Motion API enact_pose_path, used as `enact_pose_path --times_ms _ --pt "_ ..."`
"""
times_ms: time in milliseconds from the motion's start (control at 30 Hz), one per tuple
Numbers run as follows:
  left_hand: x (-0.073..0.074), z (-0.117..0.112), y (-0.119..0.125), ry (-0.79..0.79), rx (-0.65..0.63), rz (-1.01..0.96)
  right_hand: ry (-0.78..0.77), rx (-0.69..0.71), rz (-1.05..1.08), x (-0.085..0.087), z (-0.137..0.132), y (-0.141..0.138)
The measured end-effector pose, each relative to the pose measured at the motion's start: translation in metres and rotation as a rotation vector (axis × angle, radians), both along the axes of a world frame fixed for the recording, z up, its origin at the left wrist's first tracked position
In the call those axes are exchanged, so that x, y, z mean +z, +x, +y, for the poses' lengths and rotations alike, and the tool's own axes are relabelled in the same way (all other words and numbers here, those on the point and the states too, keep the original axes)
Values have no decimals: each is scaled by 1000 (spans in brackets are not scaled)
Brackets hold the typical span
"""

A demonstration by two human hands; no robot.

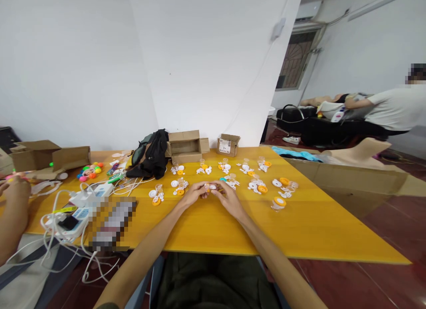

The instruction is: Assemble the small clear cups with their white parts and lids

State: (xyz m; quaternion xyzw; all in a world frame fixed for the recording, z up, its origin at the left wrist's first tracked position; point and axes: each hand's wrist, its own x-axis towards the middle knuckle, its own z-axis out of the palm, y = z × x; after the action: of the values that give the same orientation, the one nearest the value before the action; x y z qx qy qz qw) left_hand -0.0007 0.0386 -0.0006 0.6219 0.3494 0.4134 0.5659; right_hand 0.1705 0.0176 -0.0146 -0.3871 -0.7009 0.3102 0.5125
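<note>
Above the middle of the yellow table (213,231), my left hand (195,194) and my right hand (229,198) meet around a small clear-and-orange plastic piece (211,187). Fingers of both hands are closed on it and hide part of its shape. Small groups of parts lie around them: clear cups, white discs, small white pieces and orange rings. An orange ring (262,189) is in a group to the right of my right hand. Farther right stands a clear cup with an orange-and-white lid (278,202). Left of my left hand is a group with another orange ring (156,202).
Open cardboard boxes (186,157) and a dark bag (149,156) line the wall. To the left are power strips (78,220) with tangled white cables, a blurred phone (113,222), colourful balls (89,171) and another person's hand (15,191). A large carton (346,184) stands right.
</note>
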Motion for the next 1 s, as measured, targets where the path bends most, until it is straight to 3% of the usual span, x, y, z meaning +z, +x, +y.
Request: enact_pose_path --times_ms 433,800,1000 --pt "-3 2 1 9 17 26 -10 -56 -67 -3 0 0" --pt "-1 0 2 26 14 22 194 22 -98 -4 -1 3" --pt "-5 3 1 24 22 32 188 14 -54 -10 4 2"
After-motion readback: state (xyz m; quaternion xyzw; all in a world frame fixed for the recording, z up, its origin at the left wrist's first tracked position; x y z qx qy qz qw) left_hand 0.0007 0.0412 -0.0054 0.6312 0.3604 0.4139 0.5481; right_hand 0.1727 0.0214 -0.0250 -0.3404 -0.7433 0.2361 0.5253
